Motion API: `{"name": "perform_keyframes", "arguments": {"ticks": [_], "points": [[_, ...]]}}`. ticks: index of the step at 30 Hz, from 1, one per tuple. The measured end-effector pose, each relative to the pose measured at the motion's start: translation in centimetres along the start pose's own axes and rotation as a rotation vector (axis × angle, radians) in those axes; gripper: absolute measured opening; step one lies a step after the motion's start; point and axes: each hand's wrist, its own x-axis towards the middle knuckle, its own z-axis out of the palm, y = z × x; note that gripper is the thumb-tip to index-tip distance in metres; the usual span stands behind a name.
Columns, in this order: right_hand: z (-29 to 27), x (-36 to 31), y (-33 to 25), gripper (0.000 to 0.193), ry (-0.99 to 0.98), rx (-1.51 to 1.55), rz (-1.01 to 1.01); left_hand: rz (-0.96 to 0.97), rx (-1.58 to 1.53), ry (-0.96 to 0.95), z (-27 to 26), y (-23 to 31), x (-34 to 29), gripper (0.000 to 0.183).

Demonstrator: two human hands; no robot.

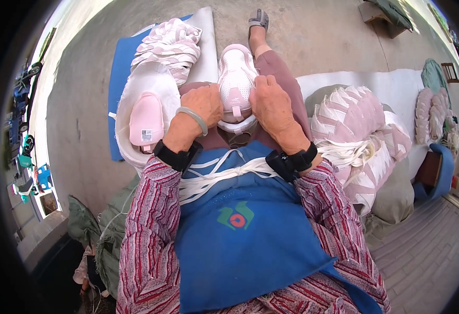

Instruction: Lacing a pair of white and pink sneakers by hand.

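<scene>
Between my knees lies a pink and white shoe upper (236, 65), its rounded toe pointing away from me and its pink tongue tab toward me. My left hand (202, 108) is closed on its left edge, with the fingers curled under. On the opposite edge my right hand (275, 109) pinches the upper; the fingertips are partly hidden. Across my lap, over a blue apron (240, 225), runs a bundle of white laces (229, 174). To the left, a white tub-like container (169, 97) holds a pink tongue-shaped piece (146, 119) with a small label.
Stacked pink and white uppers (168, 48) lie on a blue and white sheet at the far left. More stacked uppers (348, 112) and loose laces (357, 152) sit at my right. A blue chair-like object (441, 170) stands farther right, and green sacking (117, 235) lies at lower left.
</scene>
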Motion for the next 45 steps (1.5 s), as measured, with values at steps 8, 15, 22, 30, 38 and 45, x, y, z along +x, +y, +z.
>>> {"name": "perform_keyframes", "arguments": {"ticks": [8,15,22,30,38,45], "points": [[-1.7,-3.0,0.0,0.019,-0.018,0.282,0.013,-0.091,-0.191,0.281,2.1,3.0,-4.4,0.033],[-1.2,-2.3,-0.1,0.021,-0.004,0.211,-0.036,-0.104,-0.250,0.293,2.7,3.3,-4.6,0.031],[-0.8,-2.9,0.1,0.021,-0.057,0.109,0.078,-0.065,-0.510,0.213,1.8,2.5,-4.1,0.041],[-0.1,-2.7,-0.1,0.019,-0.118,0.034,0.092,-0.124,-0.737,0.461,2.3,-7.6,-5.3,0.047],[0.4,-2.8,0.8,0.020,-0.040,0.111,0.098,0.374,-0.175,0.225,2.7,3.0,-4.9,0.087],[-0.2,-3.5,-0.5,0.023,-0.030,0.200,0.049,0.350,-0.023,0.148,3.9,3.3,-5.3,0.097]]}}
